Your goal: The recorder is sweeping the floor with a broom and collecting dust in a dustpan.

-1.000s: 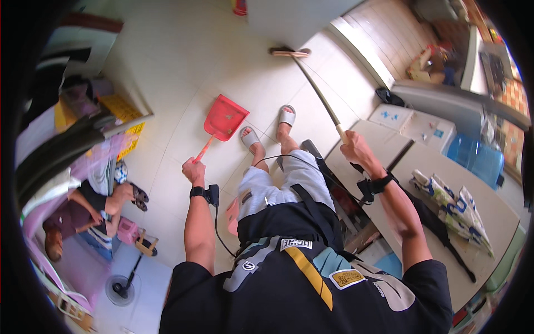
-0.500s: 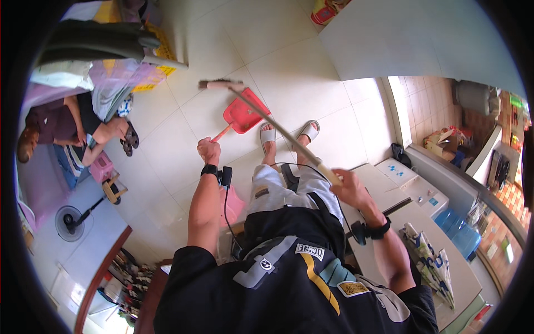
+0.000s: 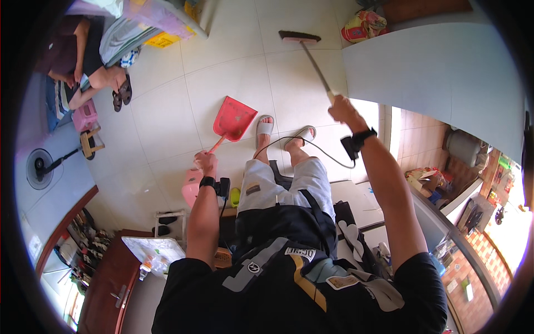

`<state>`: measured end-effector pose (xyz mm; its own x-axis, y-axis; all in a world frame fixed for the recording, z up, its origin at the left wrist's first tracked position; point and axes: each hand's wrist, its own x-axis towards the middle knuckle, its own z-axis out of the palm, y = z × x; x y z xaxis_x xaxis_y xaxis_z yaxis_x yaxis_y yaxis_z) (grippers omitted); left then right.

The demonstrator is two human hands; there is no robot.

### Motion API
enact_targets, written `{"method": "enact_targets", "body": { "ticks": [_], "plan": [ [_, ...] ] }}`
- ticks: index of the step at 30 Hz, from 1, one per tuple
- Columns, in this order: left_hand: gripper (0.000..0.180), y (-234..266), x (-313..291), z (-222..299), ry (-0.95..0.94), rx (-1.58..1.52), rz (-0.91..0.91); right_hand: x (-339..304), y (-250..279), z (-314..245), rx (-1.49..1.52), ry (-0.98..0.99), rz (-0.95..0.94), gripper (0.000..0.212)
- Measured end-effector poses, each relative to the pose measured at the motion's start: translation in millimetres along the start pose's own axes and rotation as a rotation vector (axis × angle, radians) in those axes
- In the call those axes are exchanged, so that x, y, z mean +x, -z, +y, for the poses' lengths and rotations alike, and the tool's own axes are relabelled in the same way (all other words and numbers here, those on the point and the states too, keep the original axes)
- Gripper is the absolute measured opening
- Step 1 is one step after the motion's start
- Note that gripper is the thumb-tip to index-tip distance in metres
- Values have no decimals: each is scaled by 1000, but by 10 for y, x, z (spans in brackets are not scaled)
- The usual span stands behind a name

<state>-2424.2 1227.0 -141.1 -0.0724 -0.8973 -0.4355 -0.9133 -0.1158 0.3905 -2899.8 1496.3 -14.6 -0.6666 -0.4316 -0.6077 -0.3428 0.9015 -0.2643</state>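
Both grips closed: right hand (image 3: 345,109) wrapped round the upper end of the broom (image 3: 311,55) stick, left hand (image 3: 207,163) round the red dustpan (image 3: 233,118) handle. Broom likely light, stiff; long axis runs from hand up-left to its head on the tiled floor (image 3: 167,122). Dustpan probably light rigid plastic, mouth pointing away, just beside the sandalled feet (image 3: 283,133).

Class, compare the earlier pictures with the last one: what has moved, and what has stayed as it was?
The broom swung from beside the feet outward across the tiles, the right hand stretching forward with it. The left hand kept its grip on the red dustpan, still resting by the sandals.
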Motion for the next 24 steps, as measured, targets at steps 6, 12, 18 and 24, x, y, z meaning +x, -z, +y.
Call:
{"method": "enact_targets", "body": {
  "ticks": [6,12,18,24],
  "plan": [
    [13,-102,26,247,38,310,46,-1515,-501,-3,-34,385,-217,28],
    [19,138,251,-70,132,308,-22,-2153,480,-719,487,-245,-684,44],
    [20,693,-185,-355,130,187,-135,-1727,574,-861,316,26,-392,44],
    [29,781,-600,-678,422,-382,15,-78,77,-1637,-123,448,-38,31]
  ]
}}
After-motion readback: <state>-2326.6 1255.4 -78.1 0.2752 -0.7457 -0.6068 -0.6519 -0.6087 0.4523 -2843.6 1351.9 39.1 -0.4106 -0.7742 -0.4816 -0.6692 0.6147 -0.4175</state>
